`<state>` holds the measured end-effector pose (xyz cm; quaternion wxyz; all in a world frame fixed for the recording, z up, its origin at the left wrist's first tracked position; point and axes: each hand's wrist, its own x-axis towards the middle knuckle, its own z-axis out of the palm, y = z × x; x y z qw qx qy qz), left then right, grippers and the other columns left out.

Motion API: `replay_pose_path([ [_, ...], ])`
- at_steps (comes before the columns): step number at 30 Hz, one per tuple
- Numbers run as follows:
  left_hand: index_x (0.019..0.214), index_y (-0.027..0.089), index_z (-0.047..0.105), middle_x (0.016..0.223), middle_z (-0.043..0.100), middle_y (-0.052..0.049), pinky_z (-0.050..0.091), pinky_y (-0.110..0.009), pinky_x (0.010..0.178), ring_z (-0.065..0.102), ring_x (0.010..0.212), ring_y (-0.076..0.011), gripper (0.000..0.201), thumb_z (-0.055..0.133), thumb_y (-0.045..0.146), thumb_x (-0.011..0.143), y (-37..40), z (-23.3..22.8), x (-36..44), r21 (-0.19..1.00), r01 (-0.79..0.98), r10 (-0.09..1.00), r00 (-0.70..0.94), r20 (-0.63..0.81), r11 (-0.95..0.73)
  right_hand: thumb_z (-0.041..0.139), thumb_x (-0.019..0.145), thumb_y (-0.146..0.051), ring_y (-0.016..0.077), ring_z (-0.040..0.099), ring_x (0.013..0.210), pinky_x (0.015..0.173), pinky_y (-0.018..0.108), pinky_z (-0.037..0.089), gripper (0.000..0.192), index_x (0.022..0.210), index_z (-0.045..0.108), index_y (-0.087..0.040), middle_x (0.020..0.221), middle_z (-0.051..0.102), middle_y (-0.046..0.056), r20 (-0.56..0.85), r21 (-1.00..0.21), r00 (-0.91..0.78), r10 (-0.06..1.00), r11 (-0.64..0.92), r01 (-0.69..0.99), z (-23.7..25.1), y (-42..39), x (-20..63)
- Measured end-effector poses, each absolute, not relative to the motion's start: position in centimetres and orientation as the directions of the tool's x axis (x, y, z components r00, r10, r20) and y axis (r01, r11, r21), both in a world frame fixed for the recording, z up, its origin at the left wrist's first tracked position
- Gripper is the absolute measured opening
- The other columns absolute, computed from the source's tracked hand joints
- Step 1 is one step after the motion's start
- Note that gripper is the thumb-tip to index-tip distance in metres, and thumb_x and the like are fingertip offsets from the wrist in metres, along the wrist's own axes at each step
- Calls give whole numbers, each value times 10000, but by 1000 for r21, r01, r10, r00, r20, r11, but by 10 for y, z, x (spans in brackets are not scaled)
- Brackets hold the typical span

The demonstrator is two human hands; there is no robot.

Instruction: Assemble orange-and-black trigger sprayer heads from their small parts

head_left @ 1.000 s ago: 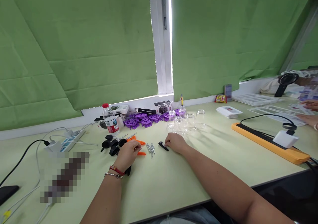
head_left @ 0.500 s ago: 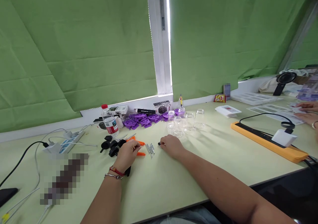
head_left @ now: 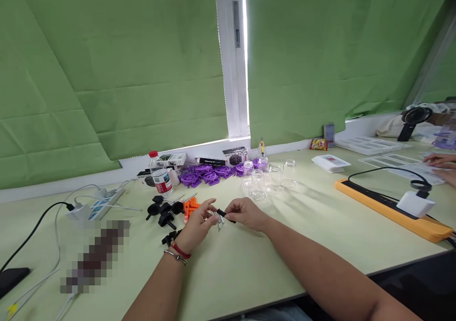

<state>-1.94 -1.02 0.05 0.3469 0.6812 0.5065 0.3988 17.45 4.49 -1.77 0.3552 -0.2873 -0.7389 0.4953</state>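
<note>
My right hand [head_left: 245, 213] pinches a small black part [head_left: 223, 214] just above the table. My left hand [head_left: 197, 223] has its fingers spread and its fingertips touch the left end of that same part. Under the two hands lie several small metal screws [head_left: 219, 222]. Left of my left hand sit orange plastic pieces [head_left: 190, 206] and several black knobs [head_left: 163, 211]. A red cord and a metal bangle circle my left wrist.
Purple plastic parts [head_left: 205, 174], small clear jars [head_left: 264, 181], a water bottle [head_left: 159, 174] and boxes line the back of the pale green table [head_left: 249, 269]. A power strip [head_left: 101, 202] with cables lies left, an orange mat [head_left: 388, 202] with a white charger right. Another person's hands [head_left: 440, 162] work far right.
My right hand lifted the black part off the table. My left hand left the orange pieces and moved right to meet it.
</note>
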Motion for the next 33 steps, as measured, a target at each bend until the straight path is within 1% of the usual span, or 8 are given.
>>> replay_pose_path([
  [2, 1140, 172, 513, 884, 585, -46, 421, -228, 516, 565, 681, -126, 423, 569, 401, 788, -11, -1, -13, 927, 303, 964, 213, 159, -220, 695, 689, -364, 110, 542, 621, 606, 254, 430, 248, 770, 639, -136, 675, 628, 8, 247, -961, -632, 734, 270, -61, -19, 42, 173],
  [5, 922, 143, 586, 662, 546, 12, 407, -232, 523, 503, 566, -96, 297, 611, 393, 764, -12, 0, -9, 948, 259, 970, 202, 132, -184, 715, 669, -388, 117, 556, 641, 627, 266, 442, 277, 758, 652, -133, 696, 640, 17, 252, -962, -651, 715, 257, -90, -19, 41, 172],
  [8, 843, 143, 600, 702, 572, 4, 427, -251, 602, 513, 615, -102, 277, 692, 358, 694, -13, 1, -7, 955, 229, 973, 178, 147, -186, 697, 690, -390, 115, 544, 649, 640, 264, 439, 259, 758, 660, -143, 703, 631, 11, 285, -949, -583, 761, 310, -60, -15, 41, 173],
  [11, 818, 146, 612, 723, 587, -8, 430, -267, 645, 529, 667, -125, 279, 716, 355, 667, -14, 1, -4, 954, 235, 968, 212, 135, -185, 674, 719, -371, 116, 535, 668, 657, 261, 439, 219, 759, 651, -157, 716, 620, 6, 339, -931, -520, 784, 360, -65, -10, 38, 174],
  [18, 753, 152, 625, 658, 534, 8, 388, -240, 596, 459, 622, -112, 269, 682, 409, 694, -15, -2, 3, 897, 367, 951, 268, 152, -247, 669, 730, -306, 118, 542, 709, 665, 249, 446, 129, 764, 696, -185, 787, 597, 14, 378, -881, -586, 717, 473, 11, -9, 34, 173],
  [29, 799, 143, 605, 649, 529, 27, 313, -205, 467, 377, 505, -65, 286, 690, 384, 670, -17, 1, 2, 938, 320, 973, 223, 64, -135, 616, 788, -293, 117, 562, 738, 680, 240, 453, 171, 890, 725, -211, 864, 610, 21, 387, -844, -620, 682, 533, 60, -11, 39, 176],
  [31, 808, 146, 597, 655, 538, 25, 321, -206, 472, 397, 518, -71, 287, 698, 372, 661, -17, 1, 2, 935, 332, 976, 212, 57, -127, 528, 845, -276, 111, 569, 708, 678, 248, 462, 211, 940, 697, -193, 903, 620, 31, 394, -828, -568, 723, 547, 123, -13, 46, 180],
  [33, 804, 150, 595, 676, 550, 18, 337, -209, 488, 426, 550, -81, 281, 707, 356, 650, -16, 0, 1, 929, 343, 976, 209, 66, -137, 436, 884, -235, 119, 579, 725, 695, 260, 463, 259, 995, 663, -178, 961, 625, 51, 406, -787, -440, 801, 551, 277, -14, 56, 186],
])
